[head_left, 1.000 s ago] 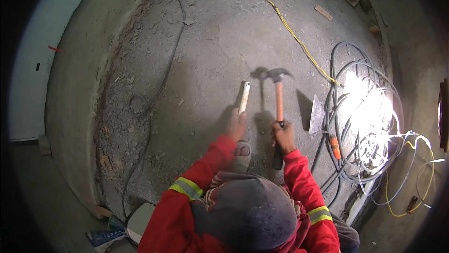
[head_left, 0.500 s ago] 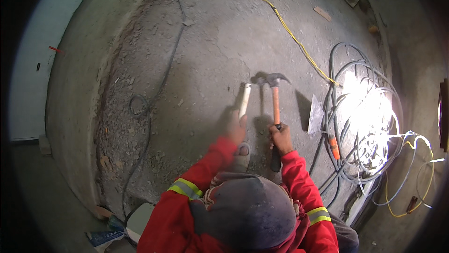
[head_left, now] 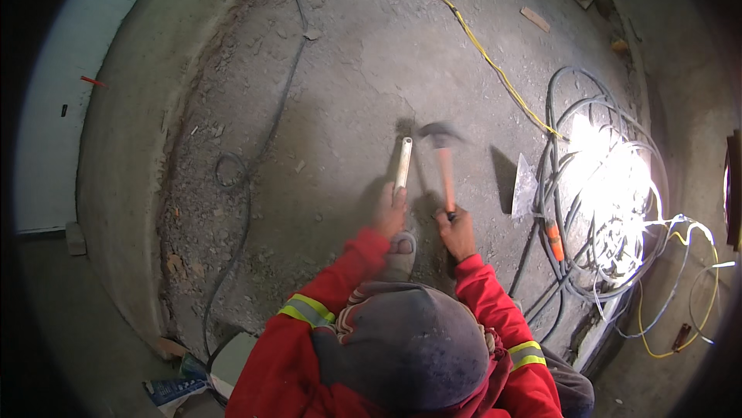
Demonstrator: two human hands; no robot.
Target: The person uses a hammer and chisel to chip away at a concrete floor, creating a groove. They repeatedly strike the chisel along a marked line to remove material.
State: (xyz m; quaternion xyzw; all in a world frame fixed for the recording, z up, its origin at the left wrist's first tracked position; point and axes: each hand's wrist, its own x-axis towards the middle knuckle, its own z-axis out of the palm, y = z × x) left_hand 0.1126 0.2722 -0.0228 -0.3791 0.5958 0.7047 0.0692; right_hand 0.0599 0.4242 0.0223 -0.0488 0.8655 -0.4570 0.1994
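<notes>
Left hand (head_left: 390,215): grip closed round the lower end of a pale, slim metal chisel (head_left: 403,163), tip on the rough grey concrete floor (head_left: 348,70).
Right hand (head_left: 457,234): grip wrapped round an orange-handled steel claw hammer (head_left: 443,171), head blurred just beside the chisel's top.
Nearby: grey coiled cables (head_left: 587,209) on the right.
</notes>
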